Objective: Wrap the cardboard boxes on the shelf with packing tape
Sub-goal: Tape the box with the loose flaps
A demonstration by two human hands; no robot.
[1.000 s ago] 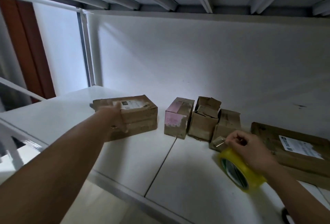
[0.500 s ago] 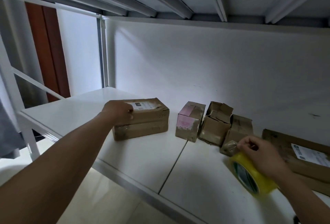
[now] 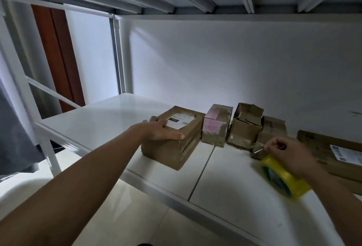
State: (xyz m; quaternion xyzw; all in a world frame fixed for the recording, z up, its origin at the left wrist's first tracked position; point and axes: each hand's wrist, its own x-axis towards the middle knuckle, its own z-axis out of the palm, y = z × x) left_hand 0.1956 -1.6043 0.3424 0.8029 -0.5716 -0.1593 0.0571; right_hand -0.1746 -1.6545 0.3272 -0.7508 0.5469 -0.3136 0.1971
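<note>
Box (image 3: 174, 137) with label sits on shelf (image 3: 109, 116), long axis running away toward wall. Left hand (image 3: 162, 131) grips its near top corner. Right hand (image 3: 288, 153) holds tape roll (image 3: 282, 179) well to the right, pinching what looks like the tape's free end; box lies left of tape.

On the white shelf (image 3: 109, 124), the left hand (image 3: 163, 130) grips the near left corner of a labelled cardboard box (image 3: 176, 143). Toward the right edge, the right hand (image 3: 290, 154) holds a yellow tape roll (image 3: 284, 179), fingers pinching. Three small boxes (image 3: 244, 128) stand along the back, a flat parcel (image 3: 337, 151) at the right edge
</note>
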